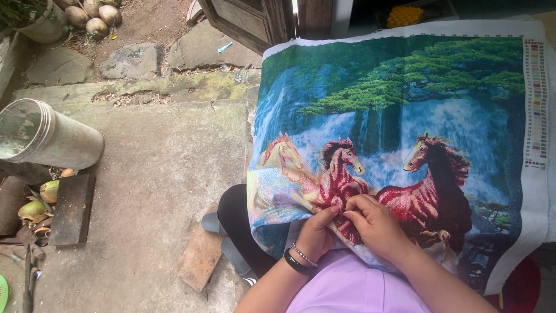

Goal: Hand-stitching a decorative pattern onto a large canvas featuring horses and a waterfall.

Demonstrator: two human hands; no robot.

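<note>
Embroidery cloth [405, 116]: red horses, green tree, blue waterfall; lilac shirt [347, 290].

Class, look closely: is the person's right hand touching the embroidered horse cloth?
Touching. The head view shows the right hand resting on the embroidered cloth, fingertips pressed against the stitched red horse, with no gap; the left hand grips the cloth beside it.

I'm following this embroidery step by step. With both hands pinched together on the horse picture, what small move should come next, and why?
Probably draw the right hand up and away from the cloth. Its fingertips meet the left hand at the middle horse, as if pinching a needle there; the needle itself is too small to see.
</note>
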